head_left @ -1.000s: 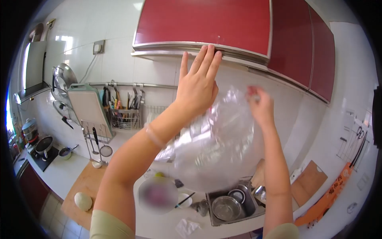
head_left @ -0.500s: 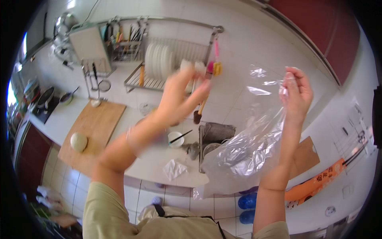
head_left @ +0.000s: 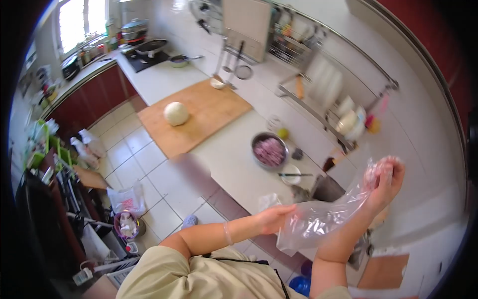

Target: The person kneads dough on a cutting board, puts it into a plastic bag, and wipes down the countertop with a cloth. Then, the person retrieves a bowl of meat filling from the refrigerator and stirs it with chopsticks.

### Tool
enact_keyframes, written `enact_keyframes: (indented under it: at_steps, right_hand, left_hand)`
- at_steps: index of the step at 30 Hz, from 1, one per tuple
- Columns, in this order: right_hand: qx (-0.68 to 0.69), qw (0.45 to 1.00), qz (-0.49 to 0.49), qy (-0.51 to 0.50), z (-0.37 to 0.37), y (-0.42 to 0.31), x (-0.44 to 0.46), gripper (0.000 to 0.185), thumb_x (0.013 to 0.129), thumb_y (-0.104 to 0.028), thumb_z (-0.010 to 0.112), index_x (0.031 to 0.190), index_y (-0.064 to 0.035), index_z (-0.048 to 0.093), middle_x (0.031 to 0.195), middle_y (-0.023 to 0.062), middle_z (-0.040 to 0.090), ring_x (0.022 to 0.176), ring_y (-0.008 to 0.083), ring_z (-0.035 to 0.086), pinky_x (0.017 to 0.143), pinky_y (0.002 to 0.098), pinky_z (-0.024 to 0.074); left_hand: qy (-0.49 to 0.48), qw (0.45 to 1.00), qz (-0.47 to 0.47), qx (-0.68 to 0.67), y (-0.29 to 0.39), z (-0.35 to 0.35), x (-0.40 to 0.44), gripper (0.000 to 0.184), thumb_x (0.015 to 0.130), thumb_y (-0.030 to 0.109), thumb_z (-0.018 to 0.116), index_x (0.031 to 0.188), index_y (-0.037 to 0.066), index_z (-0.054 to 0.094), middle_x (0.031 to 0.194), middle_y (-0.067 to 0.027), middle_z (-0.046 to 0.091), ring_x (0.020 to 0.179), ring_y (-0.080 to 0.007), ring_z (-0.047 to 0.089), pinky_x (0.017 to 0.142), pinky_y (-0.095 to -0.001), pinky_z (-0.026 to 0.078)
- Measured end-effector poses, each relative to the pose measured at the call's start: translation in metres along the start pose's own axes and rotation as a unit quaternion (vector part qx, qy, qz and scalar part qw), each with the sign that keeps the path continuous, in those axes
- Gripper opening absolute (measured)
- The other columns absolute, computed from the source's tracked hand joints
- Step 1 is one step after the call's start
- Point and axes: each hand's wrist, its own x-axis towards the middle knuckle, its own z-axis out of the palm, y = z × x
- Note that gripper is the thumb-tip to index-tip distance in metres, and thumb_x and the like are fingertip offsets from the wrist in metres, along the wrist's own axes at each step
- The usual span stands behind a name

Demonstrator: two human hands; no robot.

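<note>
A clear plastic bag point(head_left: 318, 222) stretches between my two hands in front of my body. My left hand point(head_left: 276, 219) pinches its lower left edge, thumb on top. Higher up on the right, my right hand point(head_left: 386, 182) is closed on the bag's gathered upper end, and film lies against its fingers. Below and beyond the bag, a metal bowl point(head_left: 255, 160) of pinkish minced meat point(head_left: 269, 151) rests on the counter. Beside it, a small white bowl point(head_left: 293, 178) has a dark stick across it. A round dough ball point(head_left: 176, 113) sits on the wooden board point(head_left: 214, 112).
The white counter point(head_left: 224, 167) runs from the stove point(head_left: 144, 61) towards me. A dish rack with plates point(head_left: 323, 82) hangs on the wall. Ladles and a strainer point(head_left: 244, 73) hang behind the board. A white bag point(head_left: 127, 199) and a bin point(head_left: 130, 225) stand on the tiled floor.
My left hand has come down from its raised, blurred position to the bag's edge. The bag now spans both hands. The view has swung left, showing more floor and the window.
</note>
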Motion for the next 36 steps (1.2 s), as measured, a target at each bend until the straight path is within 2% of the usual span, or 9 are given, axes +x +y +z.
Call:
enact_keyframes:
  at_steps: [2, 9, 11, 14, 18, 20, 22, 25, 36]
  right_hand:
    - [0.031, 0.999, 0.007, -0.007, 0.032, 0.027, -0.013, 0.012, 0.091, -0.01, 0.063, 0.1, -0.0048, 0.056, 0.072, 0.0021, 0.051, 0.047, 0.0043, 0.036, 0.039, 0.0192, 0.0296]
    - [0.119, 0.978, 0.17, -0.036, 0.164, 0.166, -0.098, 0.009, 0.089, -0.003, 0.063, 0.096, -0.0036, 0.058, 0.073, 0.0008, 0.055, 0.057, 0.0057, 0.047, 0.047, 0.0193, 0.0391]
    - [0.078, 0.97, 0.219, -0.067, 0.207, 0.208, -0.13, 0.01, 0.087, -0.003, 0.065, 0.095, -0.0026, 0.059, 0.072, 0.001, 0.058, 0.059, 0.0067, 0.05, 0.051, 0.0201, 0.0411]
    - [-0.182, 0.948, 0.112, -0.234, 0.305, 0.277, -0.177, 0.017, 0.082, -0.006, 0.069, 0.098, -0.0009, 0.062, 0.07, 0.0033, 0.06, 0.062, 0.0109, 0.055, 0.057, 0.0241, 0.0452]
    - [-0.309, 0.922, -0.064, -0.225, 0.381, 0.27, -0.189, 0.015, 0.084, -0.009, 0.066, 0.097, -0.0019, 0.063, 0.074, 0.0049, 0.063, 0.065, 0.0114, 0.058, 0.06, 0.0257, 0.0472]
    - [0.004, 0.855, 0.393, -0.338, 0.43, 0.257, -0.224, 0.012, 0.092, -0.014, 0.063, 0.096, -0.0025, 0.062, 0.081, 0.0035, 0.063, 0.068, 0.0103, 0.06, 0.06, 0.0253, 0.0502]
    - [0.101, 0.714, 0.513, -0.466, 0.465, 0.222, -0.223, 0.015, 0.095, -0.018, 0.06, 0.097, -0.0034, 0.061, 0.084, 0.0025, 0.063, 0.071, 0.0084, 0.06, 0.063, 0.024, 0.0513]
    - [0.192, 0.685, 0.533, -0.458, 0.501, 0.223, -0.23, 0.017, 0.095, -0.018, 0.06, 0.098, -0.0014, 0.061, 0.084, 0.0016, 0.063, 0.076, 0.0077, 0.061, 0.065, 0.0248, 0.0521]
    - [0.088, 0.791, 0.462, -0.391, 0.535, 0.326, -0.15, 0.008, 0.092, -0.008, 0.061, 0.089, -0.0008, 0.062, 0.082, 0.0009, 0.065, 0.076, 0.0044, 0.058, 0.068, 0.0219, 0.048]
  left_hand:
    - [0.185, 0.975, 0.127, -0.007, 0.026, -0.016, -0.049, 0.037, 0.097, 0.034, 0.053, 0.122, 0.006, 0.055, 0.124, -0.0045, 0.057, 0.113, -0.0182, 0.054, 0.099, -0.0414, 0.042]
    - [0.226, 0.902, 0.364, 0.061, 0.114, -0.058, -0.286, 0.026, 0.091, 0.021, 0.062, 0.111, 0.004, 0.061, 0.11, -0.0115, 0.064, 0.102, -0.0239, 0.06, 0.095, -0.044, 0.047]
    - [0.328, 0.84, 0.431, 0.037, 0.125, -0.045, -0.345, 0.014, 0.09, 0.013, 0.063, 0.1, 0.004, 0.065, 0.094, -0.0089, 0.068, 0.088, -0.017, 0.063, 0.078, -0.0295, 0.051]
    - [0.191, 0.84, 0.499, 0.095, 0.137, -0.097, -0.45, 0.013, 0.089, 0.01, 0.065, 0.099, 0.004, 0.066, 0.087, -0.0067, 0.068, 0.08, -0.0143, 0.063, 0.071, -0.0257, 0.05]
    - [0.476, 0.72, 0.477, 0.169, 0.142, -0.077, -0.486, 0.009, 0.087, 0.008, 0.067, 0.095, 0.003, 0.068, 0.087, -0.0069, 0.068, 0.076, -0.013, 0.062, 0.068, -0.0246, 0.05]
    - [0.494, 0.719, 0.412, 0.262, 0.178, -0.057, -0.5, 0.005, 0.086, 0.007, 0.069, 0.087, 0.002, 0.068, 0.084, -0.0049, 0.067, 0.072, -0.011, 0.061, 0.064, -0.0253, 0.049]
    - [0.512, 0.709, 0.366, 0.318, 0.192, -0.06, -0.498, 0.002, 0.082, 0.002, 0.068, 0.082, 0.0, 0.069, 0.079, -0.0065, 0.068, 0.067, -0.0113, 0.061, 0.061, -0.0244, 0.049]
    - [0.535, 0.651, 0.33, 0.426, 0.225, -0.071, -0.484, 0.008, 0.078, 0.006, 0.074, 0.078, 0.002, 0.067, 0.07, -0.0019, 0.063, 0.06, -0.0104, 0.054, 0.055, -0.0252, 0.044]
    - [0.457, 0.513, 0.23, 0.689, 0.388, -0.108, -0.44, 0.035, 0.073, 0.012, 0.08, 0.061, 0.004, 0.048, 0.055, 0.0007, 0.043, 0.052, -0.0088, 0.039, 0.047, -0.0282, 0.034]
